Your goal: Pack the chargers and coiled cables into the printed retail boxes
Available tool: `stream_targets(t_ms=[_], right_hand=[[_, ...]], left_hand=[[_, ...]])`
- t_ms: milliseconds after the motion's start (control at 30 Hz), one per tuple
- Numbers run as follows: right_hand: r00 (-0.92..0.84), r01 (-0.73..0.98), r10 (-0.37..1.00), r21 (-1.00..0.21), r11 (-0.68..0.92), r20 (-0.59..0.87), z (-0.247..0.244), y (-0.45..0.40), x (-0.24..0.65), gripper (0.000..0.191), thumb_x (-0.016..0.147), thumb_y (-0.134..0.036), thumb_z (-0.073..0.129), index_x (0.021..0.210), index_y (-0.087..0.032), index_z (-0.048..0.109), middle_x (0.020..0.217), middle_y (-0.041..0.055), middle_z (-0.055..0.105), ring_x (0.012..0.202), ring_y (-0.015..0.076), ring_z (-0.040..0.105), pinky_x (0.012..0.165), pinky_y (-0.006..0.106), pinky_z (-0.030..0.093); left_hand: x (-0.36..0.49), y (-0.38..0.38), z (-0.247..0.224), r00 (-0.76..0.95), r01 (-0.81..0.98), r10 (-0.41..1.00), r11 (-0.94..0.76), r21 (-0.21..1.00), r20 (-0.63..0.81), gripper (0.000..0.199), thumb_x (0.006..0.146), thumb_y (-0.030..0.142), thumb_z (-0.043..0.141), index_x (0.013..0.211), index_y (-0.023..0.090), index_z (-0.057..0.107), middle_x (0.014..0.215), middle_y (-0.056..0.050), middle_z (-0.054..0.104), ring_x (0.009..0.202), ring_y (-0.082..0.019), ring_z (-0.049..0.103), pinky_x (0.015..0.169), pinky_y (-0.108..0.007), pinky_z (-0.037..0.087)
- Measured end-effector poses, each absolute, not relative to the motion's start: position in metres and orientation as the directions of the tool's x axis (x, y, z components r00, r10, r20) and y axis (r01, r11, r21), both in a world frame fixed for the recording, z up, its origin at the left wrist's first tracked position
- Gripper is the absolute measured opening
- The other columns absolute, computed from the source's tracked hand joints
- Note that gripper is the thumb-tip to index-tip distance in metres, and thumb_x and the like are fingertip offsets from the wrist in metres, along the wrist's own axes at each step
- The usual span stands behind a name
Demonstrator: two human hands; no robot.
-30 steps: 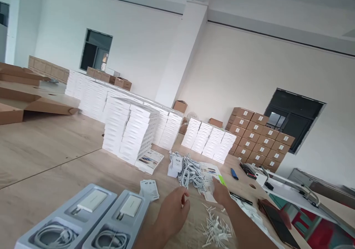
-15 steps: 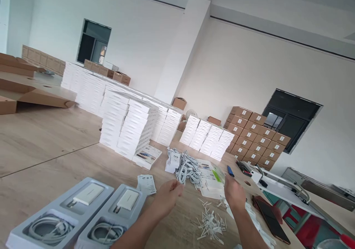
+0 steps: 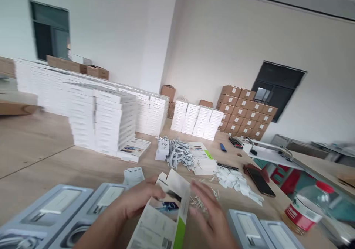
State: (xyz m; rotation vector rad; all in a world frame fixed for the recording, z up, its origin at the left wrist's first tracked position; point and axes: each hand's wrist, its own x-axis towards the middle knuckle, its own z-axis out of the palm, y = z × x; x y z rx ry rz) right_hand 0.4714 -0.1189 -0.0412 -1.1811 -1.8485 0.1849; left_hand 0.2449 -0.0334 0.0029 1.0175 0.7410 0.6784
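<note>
My left hand (image 3: 141, 197) grips the left side of a printed white and green box (image 3: 163, 219), thumb over its face, and a flap stands up at the box's top. Beside the box's right edge, my right hand (image 3: 206, 212) has its fingers spread, blurred, with nothing in them. Grey trays (image 3: 62, 212) with white chargers and coiled cables lie at the lower left. Two more trays (image 3: 248, 228) sit at the lower right. Behind the box are bundled grey cables (image 3: 179, 154) and a flat printed sleeve (image 3: 198, 149).
Tall stacks of white boxes (image 3: 108, 119) stand at the back left. Small white pieces (image 3: 233, 178), a phone (image 3: 260, 180) and a red-capped bottle (image 3: 307, 206) are on the right. Brown cartons (image 3: 241, 112) are piled by the wall.
The view has shifted right and down, bringing the bottle and right-hand trays into sight. My hands have come closer together, and the printed box is now in my left hand.
</note>
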Motion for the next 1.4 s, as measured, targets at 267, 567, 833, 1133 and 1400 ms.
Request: stream_targets(t_ms=[267, 567, 833, 1133, 1400], right_hand=[[-0.083, 0.698, 0.951, -0.664, 0.268, 0.298, -0.021, -0.116, 0.491, 0.025, 0.091, -0.023, 0.055, 0.11, -0.026, 0.071, 0.103, 0.0036, 0.071, 0.094, 0.0204, 0.063, 0.081, 0.029, 0.047], [-0.059, 0.604, 0.986, -0.781, 0.157, 0.153, -0.024, -0.117, 0.481, 0.005, 0.072, -0.02, 0.066, 0.076, -0.021, 0.068, 0.064, -0.0043, 0.06, 0.057, 0.0108, 0.047, 0.054, 0.022, 0.032], [-0.312, -0.039, 0.901, -0.943, -0.33, -0.302, -0.026, -0.117, 0.488, 0.045, 0.068, -0.056, 0.075, 0.089, -0.015, 0.075, 0.048, -0.0069, 0.053, 0.035, 0.006, 0.04, 0.034, 0.018, 0.025], [-0.418, 0.08, 0.852, -0.947, -0.312, -0.316, -0.036, -0.115, 0.487, 0.026, 0.068, -0.04, 0.075, 0.079, -0.016, 0.075, 0.053, -0.0076, 0.056, 0.04, 0.0039, 0.043, 0.039, 0.015, 0.027], [-0.347, 0.125, 0.908, -0.971, -0.203, -0.234, -0.027, -0.117, 0.495, 0.017, 0.073, -0.034, 0.069, 0.075, -0.018, 0.073, 0.052, -0.0065, 0.057, 0.044, 0.0071, 0.046, 0.043, 0.017, 0.029]], left_hand=[[0.258, -0.037, 0.003, 0.792, 0.07, 0.559, 0.315, 0.947, -0.244, 0.044, 0.063, 0.019, 0.075, 0.107, 0.016, 0.069, 0.091, -0.003, 0.076, 0.087, -0.025, 0.067, 0.075, -0.031, 0.049], [0.263, -0.035, -0.006, 0.754, 0.187, 0.563, 0.311, 0.932, -0.34, 0.038, 0.068, 0.03, 0.08, 0.102, 0.017, 0.069, 0.085, -0.003, 0.076, 0.073, -0.019, 0.067, 0.068, -0.026, 0.048], [0.249, -0.037, 0.01, 0.836, 0.274, 0.463, 0.112, 0.955, -0.294, 0.032, 0.072, 0.038, 0.078, 0.096, 0.017, 0.071, 0.084, -0.001, 0.072, 0.071, -0.017, 0.064, 0.063, -0.022, 0.045], [0.255, -0.037, 0.009, 0.856, 0.297, 0.432, 0.043, 0.954, -0.286, 0.027, 0.074, 0.035, 0.074, 0.096, 0.019, 0.073, 0.082, 0.0, 0.069, 0.069, -0.015, 0.06, 0.06, -0.02, 0.042], [0.256, -0.039, 0.005, 0.844, 0.269, 0.451, 0.113, 0.956, -0.291, 0.034, 0.073, 0.036, 0.077, 0.101, 0.018, 0.072, 0.085, -0.001, 0.073, 0.071, -0.016, 0.063, 0.062, -0.022, 0.043]])
